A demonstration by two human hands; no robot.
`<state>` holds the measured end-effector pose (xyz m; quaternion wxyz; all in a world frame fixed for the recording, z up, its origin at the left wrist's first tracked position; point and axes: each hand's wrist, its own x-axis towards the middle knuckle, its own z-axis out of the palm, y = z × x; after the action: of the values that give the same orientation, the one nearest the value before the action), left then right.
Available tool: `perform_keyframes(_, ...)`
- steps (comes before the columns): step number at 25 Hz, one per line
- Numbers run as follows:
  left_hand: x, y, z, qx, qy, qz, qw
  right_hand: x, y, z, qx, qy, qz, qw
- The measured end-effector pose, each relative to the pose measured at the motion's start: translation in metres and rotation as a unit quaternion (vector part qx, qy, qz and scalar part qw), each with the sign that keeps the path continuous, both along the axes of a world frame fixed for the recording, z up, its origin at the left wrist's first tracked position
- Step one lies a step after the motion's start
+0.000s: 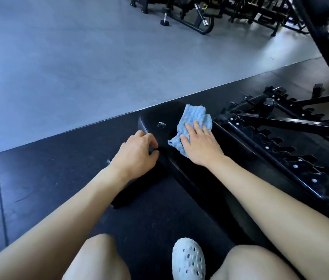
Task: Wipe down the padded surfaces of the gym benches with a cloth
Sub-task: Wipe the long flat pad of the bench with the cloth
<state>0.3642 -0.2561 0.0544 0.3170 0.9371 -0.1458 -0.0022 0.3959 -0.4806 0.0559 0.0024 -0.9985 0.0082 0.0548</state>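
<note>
Cloth of soft blue-and-white striped towelling (192,126), light and limp, lies on the far end of the black padded bench (159,118) under the flat open right hand (200,144), best pressed by palm, while the left hand (137,152), fingers curled, rests at the bench's left edge.

The cloth (194,126) is lying on the bench pad (159,118), under the right hand (200,142); the left hand (139,150) is resting at the pad's left edge.
</note>
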Motion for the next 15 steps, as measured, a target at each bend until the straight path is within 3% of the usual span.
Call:
perform_keyframes(6,0.008,0.013,-0.002,-0.032,0.002,0.041,0.999,-0.043,0.026,0.006,0.005,-0.008,0.168,0.986)
perform_keyframes(12,0.008,0.018,-0.004,-0.038,0.001,0.060,0.998,0.031,0.038,0.001,0.007,-0.004,0.024,1.000)
perform_keyframes(15,0.010,0.019,-0.009,-0.044,-0.004,0.077,0.996,-0.009,0.061,-0.005,0.016,-0.022,0.133,0.991)
